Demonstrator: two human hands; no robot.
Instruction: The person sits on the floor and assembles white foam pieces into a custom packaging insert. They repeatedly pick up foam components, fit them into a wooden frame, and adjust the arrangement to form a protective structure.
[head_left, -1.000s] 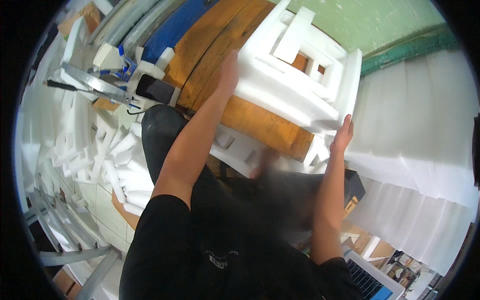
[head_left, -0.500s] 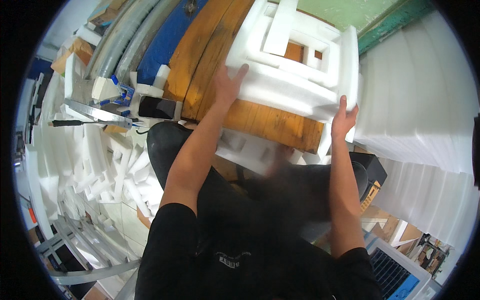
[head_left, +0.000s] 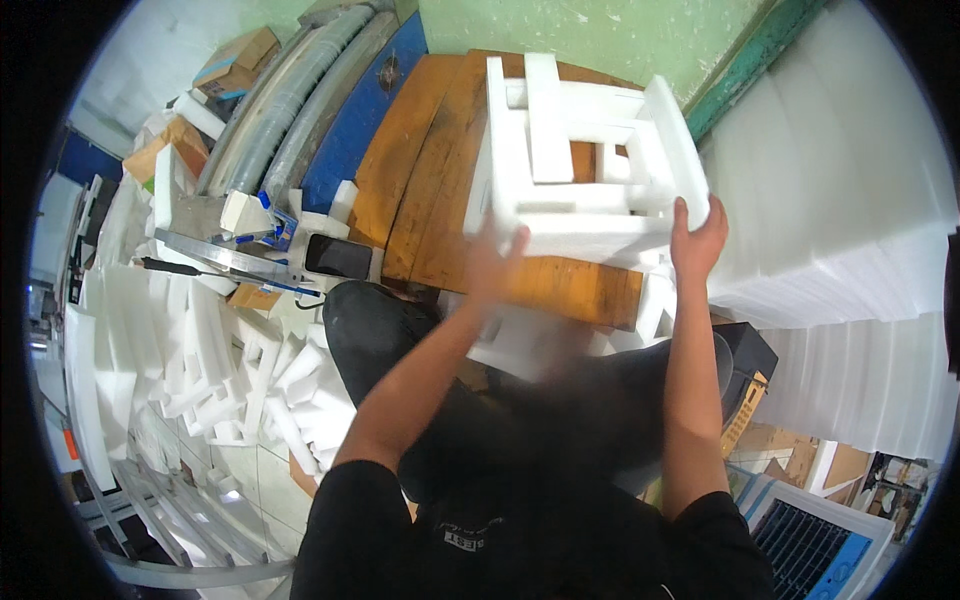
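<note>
A white foam frame [head_left: 590, 228] of joined panels and strips rests on the wooden bench [head_left: 440, 220], with bare wood showing through its middle. One loose-looking foam strip [head_left: 547, 125] stretches from back to front over its left part. My right hand [head_left: 699, 240] grips the front right corner, thumb on the near side and fingers around the outer face of the right panel. At the front left corner, my left hand [head_left: 493, 268] is smeared by motion. Its thumb points up beside the front panel; its other fingers are too blurred to read.
Tall stacks of white foam sheets [head_left: 830, 200] stand right of the bench. Left are a phone [head_left: 338, 256], a metal bar [head_left: 220, 255], wrapped rolls [head_left: 300, 100] and foam offcuts [head_left: 210, 360] on the floor. Behind rises a green wall [head_left: 570, 30].
The foam frame is now lower and more level on the bench. My left hand has shifted from its upper left side to the front left corner. The whole view has tilted upward.
</note>
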